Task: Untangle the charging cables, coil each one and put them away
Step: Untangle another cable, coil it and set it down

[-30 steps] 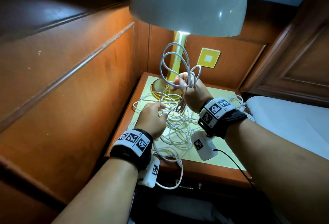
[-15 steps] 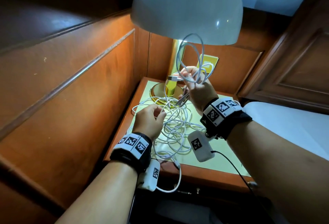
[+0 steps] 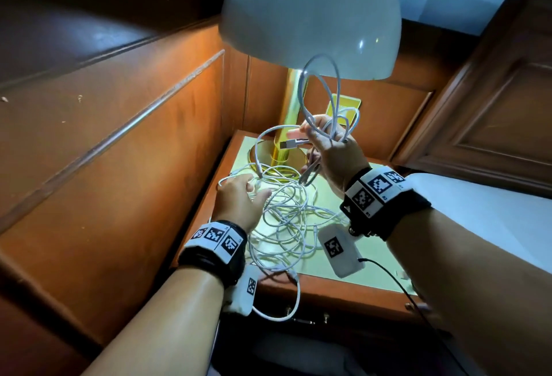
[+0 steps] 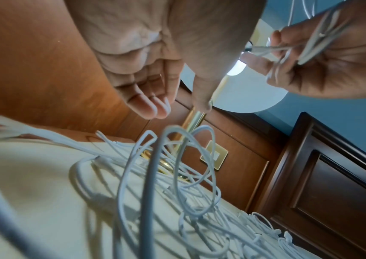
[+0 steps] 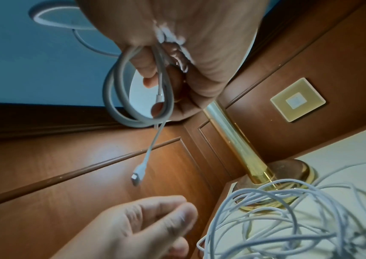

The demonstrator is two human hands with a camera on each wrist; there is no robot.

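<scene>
My right hand (image 3: 325,139) is raised under the lamp shade and grips a coiled white cable (image 3: 321,88). Its loops stand up above the fist, and a plug end (image 5: 136,175) dangles free below the coil (image 5: 120,98). A tangle of white cables (image 3: 286,220) lies on the nightstand top (image 3: 376,259), with one strand hanging over the front edge. My left hand (image 3: 239,199) hovers low over the left side of the tangle. In the left wrist view its fingers (image 4: 155,105) are relaxed, the palm empty.
A white lamp shade (image 3: 310,11) hangs close over the raised coil, on a brass stem (image 3: 289,112) and base at the back of the nightstand. Wood panelling walls the left and back. A white bed (image 3: 478,217) borders the right.
My right hand has lifted the coil higher, up to the lamp shade, and a plug end now sticks out of it. My left hand's fingers have loosened from a curl over the tangle.
</scene>
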